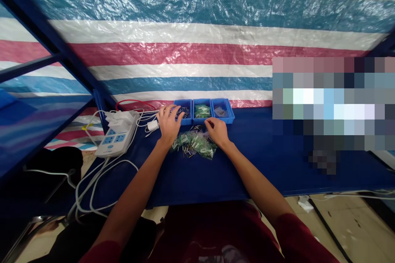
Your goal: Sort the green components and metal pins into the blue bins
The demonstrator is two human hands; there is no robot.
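Observation:
My left hand (168,124) reaches over the front left of a blue bin (187,122) of small dark pen-like or screw-like pieces (184,111), its fingers spread. At the front of the middle blue bin (202,122), which holds green-and-clear little bags (202,111), my right hand (217,131) has thumb and forefinger pinched together. Whatever may be between those fingertips is too small to make out. Between my wrists lies a pile of small clear bags with green contents (202,144), mixed with loose thin metallic pieces (188,150).
A third blue bin (230,120) on the right holds clear packets (220,111). A white power strip (116,139) with plugs and loose cables (89,183) occupies the left of the blue table (197,187). Behind hangs a striped plastic sheet (185,53). A blurred-out area covers the right.

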